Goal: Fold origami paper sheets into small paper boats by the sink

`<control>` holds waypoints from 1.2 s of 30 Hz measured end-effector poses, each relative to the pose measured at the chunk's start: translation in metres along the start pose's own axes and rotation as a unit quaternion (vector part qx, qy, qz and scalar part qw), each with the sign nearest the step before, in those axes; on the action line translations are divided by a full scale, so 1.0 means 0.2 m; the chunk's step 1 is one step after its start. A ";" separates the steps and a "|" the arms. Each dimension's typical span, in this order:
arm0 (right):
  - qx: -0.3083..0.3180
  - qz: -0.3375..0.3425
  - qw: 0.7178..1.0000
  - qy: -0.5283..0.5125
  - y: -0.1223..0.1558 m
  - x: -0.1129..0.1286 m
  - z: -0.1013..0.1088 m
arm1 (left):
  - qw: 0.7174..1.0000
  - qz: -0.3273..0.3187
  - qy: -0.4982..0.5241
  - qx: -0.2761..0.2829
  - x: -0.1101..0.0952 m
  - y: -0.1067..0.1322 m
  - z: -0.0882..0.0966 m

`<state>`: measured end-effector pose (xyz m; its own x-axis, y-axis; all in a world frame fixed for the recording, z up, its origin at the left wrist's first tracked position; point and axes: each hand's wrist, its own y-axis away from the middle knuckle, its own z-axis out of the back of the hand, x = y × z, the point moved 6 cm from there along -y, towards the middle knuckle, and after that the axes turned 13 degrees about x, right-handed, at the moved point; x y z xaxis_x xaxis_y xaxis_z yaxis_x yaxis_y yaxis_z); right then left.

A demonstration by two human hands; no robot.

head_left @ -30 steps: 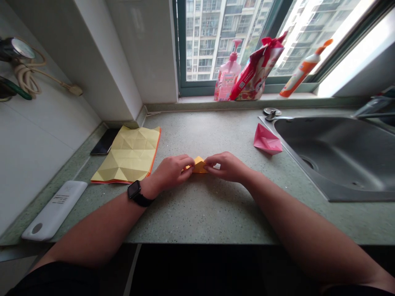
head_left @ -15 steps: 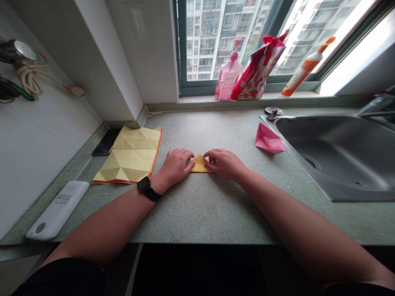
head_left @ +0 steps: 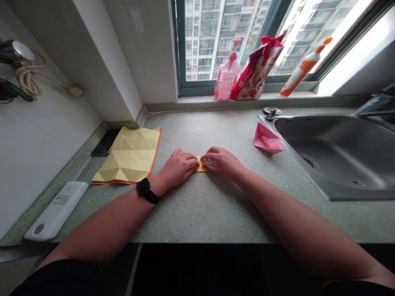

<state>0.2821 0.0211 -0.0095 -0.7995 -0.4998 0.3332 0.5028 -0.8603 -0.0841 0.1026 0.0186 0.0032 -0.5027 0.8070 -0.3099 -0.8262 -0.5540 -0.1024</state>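
A small folded piece of orange-yellow paper [head_left: 200,165] lies flat on the green speckled counter [head_left: 203,205], mostly covered by my hands. My left hand [head_left: 179,167], with a black watch on its wrist, presses down on the paper's left side with curled fingers. My right hand [head_left: 222,162] presses on its right side, fingertips pinched together on the paper. The two hands nearly touch over it.
A creased yellow sheet [head_left: 131,155] lies at the left, over a dark phone [head_left: 105,142]. A white remote-like device [head_left: 55,210] sits near the left edge. A pink folded paper [head_left: 267,139] rests beside the steel sink [head_left: 339,152]. Bottles and a red bag [head_left: 256,70] stand on the windowsill.
The paper was lifted slightly between my fingertips a second ago; it now lies flat, and both hands have closed in over it, hiding most of it.
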 end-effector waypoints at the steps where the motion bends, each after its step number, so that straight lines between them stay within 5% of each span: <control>1: 0.000 0.006 1.000 0.005 0.00 0.00 0.00 | 1.000 0.002 -0.003 0.001 0.00 0.00 0.00; 9: 0.006 -0.008 0.999 0.051 0.00 -0.01 -0.02 | 0.999 0.010 -0.042 0.007 -0.01 -0.01 -0.02; 16: 0.031 -0.009 0.998 0.062 0.00 0.00 -0.02 | 0.997 -0.051 -0.056 0.015 -0.05 0.00 -0.03; 24: 0.053 -0.022 0.998 0.033 0.01 -0.02 -0.03 | 0.998 -0.028 -0.023 0.045 -0.02 -0.01 -0.04; 36: 0.099 -0.072 0.992 0.004 0.08 -0.26 0.03 | 0.998 -0.004 -0.027 0.059 -0.01 0.00 -0.07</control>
<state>0.3332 0.0345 -0.0235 -0.8705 -0.3741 0.3199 0.4367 -0.8868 0.1513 0.1073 0.0154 -0.0088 -0.5072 0.8226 -0.2571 -0.8524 -0.5228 0.0090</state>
